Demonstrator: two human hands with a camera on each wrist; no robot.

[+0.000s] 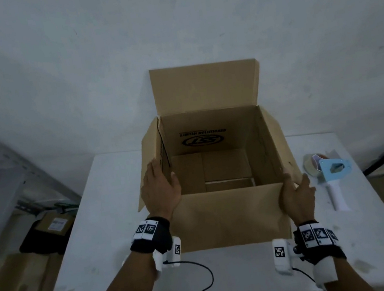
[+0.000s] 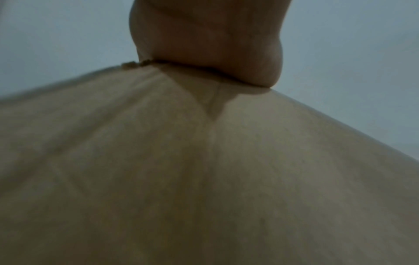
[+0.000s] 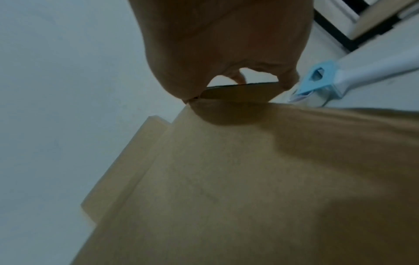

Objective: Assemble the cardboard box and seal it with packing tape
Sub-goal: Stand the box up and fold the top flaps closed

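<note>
A brown cardboard box (image 1: pixel 226 215) stands open on the white table (image 1: pixel 114 231), all its top flaps raised and its inside empty. My left hand (image 1: pixel 161 189) lies flat on the near-left corner, fingers straight along the left flap and thumb just inside. In the left wrist view the palm (image 2: pixel 204 35) presses on the cardboard (image 2: pixel 204 179). My right hand (image 1: pixel 296 192) grips the near-right corner. The right wrist view shows its fingers (image 3: pixel 290 80) curled over a flap edge (image 3: pixel 240 89). A tape dispenser (image 1: pixel 332 171) with a blue plate and white handle lies to the right of the box, also visible as the dispenser (image 3: pixel 322 77) past my fingers.
A metal shelf (image 1: pixel 1 161) stands at the left, with parcels and flat cardboard (image 1: pixel 55 224) on the floor below. A black cable (image 1: pixel 200 276) hangs over the table's near edge. The wall rises close behind the box.
</note>
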